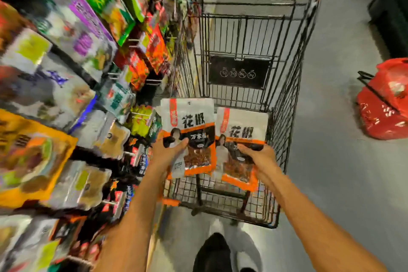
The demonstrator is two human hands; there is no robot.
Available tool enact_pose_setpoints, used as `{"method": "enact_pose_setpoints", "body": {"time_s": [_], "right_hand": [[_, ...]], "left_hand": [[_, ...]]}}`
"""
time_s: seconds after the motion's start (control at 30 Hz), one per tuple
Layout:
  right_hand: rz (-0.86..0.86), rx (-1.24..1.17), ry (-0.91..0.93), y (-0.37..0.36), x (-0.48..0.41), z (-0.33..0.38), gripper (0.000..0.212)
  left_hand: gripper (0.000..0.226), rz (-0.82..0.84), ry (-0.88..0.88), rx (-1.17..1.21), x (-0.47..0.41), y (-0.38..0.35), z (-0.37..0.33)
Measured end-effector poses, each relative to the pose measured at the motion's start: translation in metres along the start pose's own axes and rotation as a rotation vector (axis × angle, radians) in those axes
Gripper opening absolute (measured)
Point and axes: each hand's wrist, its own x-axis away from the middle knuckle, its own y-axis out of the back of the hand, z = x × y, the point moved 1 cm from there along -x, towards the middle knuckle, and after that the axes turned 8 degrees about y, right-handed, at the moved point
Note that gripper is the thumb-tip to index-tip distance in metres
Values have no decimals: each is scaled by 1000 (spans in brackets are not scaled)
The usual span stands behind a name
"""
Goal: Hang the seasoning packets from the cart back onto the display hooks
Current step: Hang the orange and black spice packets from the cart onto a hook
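The display hooks (154, 82) jut from the blurred racks on the left, just beyond the left hand (170, 150), whose fingers and thumb pinch the lower half of one seasoning packet (192, 121), long axis upright. Beside it, the right hand (258, 155) grips a second packet (241, 123) the same way, over the cart (287, 95). The left hand lies nearer the hooks, so its packet likely goes first.

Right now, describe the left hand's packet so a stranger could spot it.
Find the black wire cart in the aisle. Two matching white-and-orange packets are held over its near end. The left hand grips the left packet: higher and nearer the shelves than the twin in the right hand.
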Motion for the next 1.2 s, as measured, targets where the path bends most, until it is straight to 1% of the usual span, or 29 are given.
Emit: {"method": "enact_pose_setpoints", "body": {"time_s": [0.03, 0.1, 0.17, 0.27, 0.33, 0.43, 0.5, 0.6, 0.63, 0.7, 0.73, 0.8, 0.93, 1.03, 1.07, 1.13, 1.2], "right_hand": [[43, 2, 22, -2, 8, 11, 16], [121, 34, 78, -7, 23, 35, 14], [207, 43, 137, -15, 42, 59, 14], [387, 1, 200, -34, 77, 92, 15], [508, -44, 242, -50, 106, 111, 18], [732, -50, 277, -81, 156, 131, 21], [867, -36, 290, -104, 190, 139, 28], [1017, -37, 322, -141, 246, 144, 29], [1064, -45, 327, -152, 268, 144, 31], [1159, -45, 357, -174, 312, 143, 34], [1207, -46, 370, -183, 335, 141, 32], [1288, -49, 386, -200, 383, 135, 28], [1402, -32, 432, -228, 484, 108, 30], [1477, -45, 435, -243, 560, 81, 34], [1495, -49, 435, -247, 584, 71, 32], [1530, -51, 438, -254, 630, 53, 27], [1562, -58, 424, -259, 672, 37, 30]], "left_hand": [[57, -31, -30, 12, 20, 9, -5], [28, -115, -87, 96, 61, 30, -11], [19, -188, -154, 182, 102, 54, -12], [25, -244, -156, 314, 159, 92, -7], [19, -319, -175, 417, 194, 119, 0], [29, -455, -227, 502, 249, 161, 10], [23, -557, -260, 500, 286, 191, 20], [11, -702, -303, 481, 345, 235, 40], [13, -743, -314, 483, 366, 248, 48], [25, -826, -322, 509, 409, 275, 65], [31, -870, -323, 519, 432, 289, 75], [35, -947, -318, 534, 478, 314, 99], [47, -1063, -354, 572, 570, 357, 151], [30, -1160, -387, 577, 636, 387, 191], [26, -1185, -386, 581, 657, 395, 203], [19, -1232, -387, 578, 696, 413, 228], [14, -1280, -401, 560, 732, 428, 248]]}}
